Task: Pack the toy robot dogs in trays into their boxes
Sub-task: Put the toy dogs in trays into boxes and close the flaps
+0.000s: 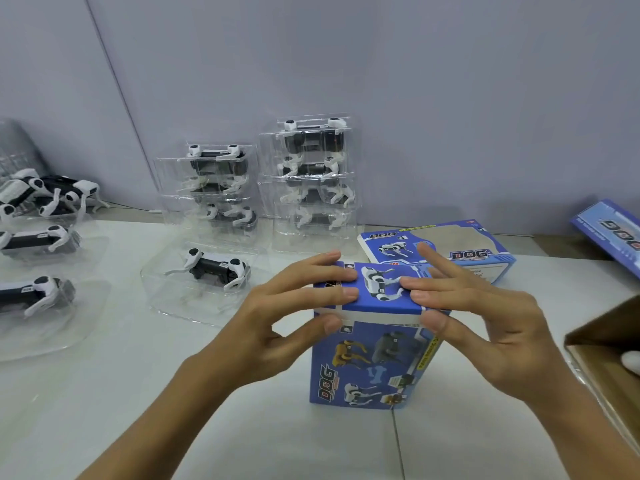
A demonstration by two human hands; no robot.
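A blue toy-dog box (367, 365) stands upright on the white table (138, 393) in front of me. My left hand (287, 317) and my right hand (474, 313) both press on its top flap (377, 289), fingers flat on the lid and thumbs against the front edge. The flap is nearly down, with a white strip still showing under it. What is inside the box is hidden. A toy robot dog in a clear tray (214, 271) lies just left of the box.
Two stacks of trayed dogs (311, 174) lean by the wall. More dogs in trays (38, 244) lie at the far left. A second blue box (440, 251) lies flat behind, another (613, 233) at the right edge. An open cardboard carton (609, 362) sits at right.
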